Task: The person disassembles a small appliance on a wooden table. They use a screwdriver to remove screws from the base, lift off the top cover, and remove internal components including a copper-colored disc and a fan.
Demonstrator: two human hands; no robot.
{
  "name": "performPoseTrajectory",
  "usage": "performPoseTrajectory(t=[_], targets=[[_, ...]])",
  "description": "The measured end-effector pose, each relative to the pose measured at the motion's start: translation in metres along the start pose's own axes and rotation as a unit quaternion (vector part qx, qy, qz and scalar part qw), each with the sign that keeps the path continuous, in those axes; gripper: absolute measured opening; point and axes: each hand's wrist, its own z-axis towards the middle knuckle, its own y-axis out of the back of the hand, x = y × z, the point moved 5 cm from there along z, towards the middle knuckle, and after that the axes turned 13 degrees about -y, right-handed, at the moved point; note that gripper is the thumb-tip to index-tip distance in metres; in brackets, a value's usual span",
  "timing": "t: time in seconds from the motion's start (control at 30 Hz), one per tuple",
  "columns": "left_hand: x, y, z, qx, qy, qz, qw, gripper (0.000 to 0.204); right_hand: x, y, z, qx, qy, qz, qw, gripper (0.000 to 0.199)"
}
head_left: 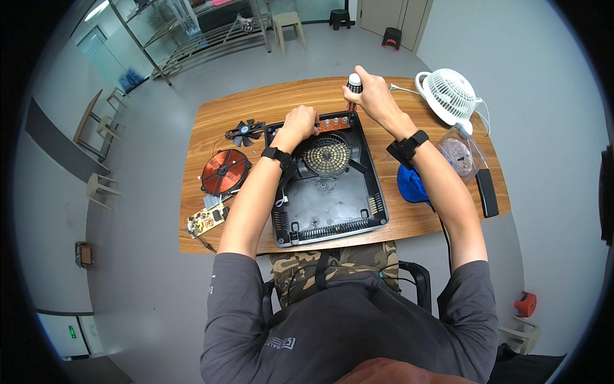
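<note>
A black plastic appliance housing (342,200) lies open on the table before me, its round slotted vent (327,155) showing inside. Along its far edge runs a narrow copper-coloured circuit board (335,123) with several round silvery parts. My right hand (372,96) is closed around the handle of a screwdriver (354,84), held upright with its lower end down at the board's right end. At the board's left end, my left hand (300,123) rests with fingers curled over the housing's far edge; its fingertips are partly hidden, and what they grip cannot be made out.
Left of the housing lie a black cooling fan (245,132), a round copper coil (225,171) and a populated circuit board (206,221). To the right are a white fan (448,96), a clear container (458,155), a blue cloth-like item (412,184) and a black phone (487,192).
</note>
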Motion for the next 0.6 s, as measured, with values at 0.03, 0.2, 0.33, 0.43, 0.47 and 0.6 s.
performPoseTrajectory(t=[0.03,0.2,0.33,0.43,0.47,0.6], targets=[[0.0004,-0.0003,0.0003,0.002,0.002,0.000,1.000,0.035,0.0004,-0.0003,0.0002,0.002,-0.001,0.002,1.000,0.036],[-0.0023,0.0013,0.0009,0.002,-0.001,-0.005,1.000,0.035,-0.0071,-0.0028,0.0017,0.006,-0.019,0.024,1.000,0.038],[-0.0034,0.0024,0.0001,0.000,0.004,-0.009,1.000,0.034,-0.0080,-0.0018,0.0006,-0.024,-0.013,-0.024,0.999,0.041],[-0.0015,0.0009,0.0001,-0.002,0.001,-0.010,1.000,0.034,-0.0048,-0.0017,0.0004,-0.036,-0.022,-0.083,0.996,0.044],[-0.0013,0.0007,0.0003,-0.004,-0.001,-0.010,1.000,0.033,-0.0028,-0.0003,0.0005,-0.040,-0.026,-0.105,0.993,0.046],[-0.0011,-0.0009,0.0011,-0.006,-0.002,-0.006,1.000,0.033,0.0001,0.0028,0.0047,-0.045,-0.027,-0.195,0.979,0.057]])
